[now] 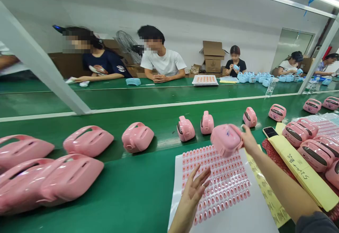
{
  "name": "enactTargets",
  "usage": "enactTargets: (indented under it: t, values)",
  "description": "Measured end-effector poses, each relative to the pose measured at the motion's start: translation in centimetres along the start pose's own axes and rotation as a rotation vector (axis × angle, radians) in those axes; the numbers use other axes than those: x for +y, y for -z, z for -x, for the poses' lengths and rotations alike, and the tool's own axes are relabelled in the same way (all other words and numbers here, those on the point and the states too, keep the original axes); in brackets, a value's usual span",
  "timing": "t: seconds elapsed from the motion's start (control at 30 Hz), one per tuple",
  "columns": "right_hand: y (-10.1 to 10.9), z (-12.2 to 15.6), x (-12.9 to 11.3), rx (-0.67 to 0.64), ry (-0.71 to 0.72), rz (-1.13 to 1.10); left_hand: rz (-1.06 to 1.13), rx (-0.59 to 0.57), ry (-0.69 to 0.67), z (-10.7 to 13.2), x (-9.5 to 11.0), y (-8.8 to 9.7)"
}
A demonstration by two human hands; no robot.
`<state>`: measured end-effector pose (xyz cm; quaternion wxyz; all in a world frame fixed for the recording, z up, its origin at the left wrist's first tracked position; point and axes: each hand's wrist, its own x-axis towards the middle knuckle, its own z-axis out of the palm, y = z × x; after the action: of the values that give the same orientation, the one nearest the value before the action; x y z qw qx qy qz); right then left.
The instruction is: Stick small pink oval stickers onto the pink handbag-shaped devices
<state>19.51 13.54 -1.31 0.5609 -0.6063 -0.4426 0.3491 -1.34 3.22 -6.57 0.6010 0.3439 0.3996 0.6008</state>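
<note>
My right hand [249,140] is closed on a pink plastic casing [226,139] and holds it up over the far edge of a white sticker sheet [225,187]. The sheet lies on the green belt and carries rows of small pink oval stickers. My left hand [196,187] hovers over the near left part of the sheet with its fingers spread and nothing in them.
Several more pink casings [137,137] lie along the green belt [127,194], with a cluster at right [304,134] beside yellow paper [299,165] and a phone [270,132]. Several seated people work across the far table, with blue casings [254,78] and cardboard boxes [213,54].
</note>
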Motion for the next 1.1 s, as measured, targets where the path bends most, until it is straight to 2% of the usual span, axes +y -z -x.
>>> enactTargets:
  t: [0.07,0.1,0.13,0.2,0.27,0.37,0.43,0.5,0.6,0.7,0.77,0.83,0.87,0.93,1.03,1.1]
  values:
    - [-0.7,4.7,0.9,-0.137,-0.060,-0.006,0.239,-0.054,0.073,0.7,-0.8,-0.2]
    - [-1.0,6.8,1.2,-0.291,-0.067,-0.031,0.346,-0.056,0.110,1.1,-1.2,0.0]
    - [-1.0,8.5,1.5,-0.401,-0.024,-0.041,0.433,-0.048,0.156,1.5,-1.7,0.4]
    - [-0.5,10.1,1.8,-0.488,0.102,-0.015,0.553,-0.026,0.230,2.2,-2.6,1.3]
    - [1.0,9.2,2.3,-0.376,0.161,0.072,0.606,-0.006,0.281,2.7,-3.1,2.4]
    - [4.5,5.4,3.9,-0.043,0.086,0.219,0.643,0.020,0.277,2.9,-3.4,3.8]
    - [6.4,3.4,5.4,0.053,0.033,0.263,0.681,0.013,0.239,2.7,-3.6,4.4]
    - [7.4,2.6,7.0,0.095,0.005,0.289,0.729,0.000,0.211,2.4,-3.8,4.5]
    - [7.3,3.0,8.5,0.135,0.014,0.305,0.777,0.041,0.168,2.4,-4.0,3.4]
    - [6.8,3.7,8.8,0.142,0.039,0.279,0.735,0.228,0.105,2.8,-3.5,1.5]
    - [6.8,4.0,8.6,0.124,0.049,0.241,0.678,0.353,0.180,3.0,-2.6,0.6]
    - [7.1,4.1,8.3,0.091,0.052,0.182,0.636,0.413,0.328,3.1,-1.4,0.3]
    - [7.4,4.1,8.0,0.073,0.051,0.145,0.614,0.419,0.378,3.1,-0.8,0.3]
    - [7.8,4.0,7.3,0.050,0.037,0.062,0.550,0.408,0.388,3.2,0.4,0.1]
    - [7.7,4.3,5.5,0.036,-0.015,-0.054,0.397,0.361,0.309,3.3,2.0,-1.2]
    - [6.7,5.0,3.6,-0.009,-0.058,-0.116,0.286,0.329,0.236,3.3,2.7,-2.5]
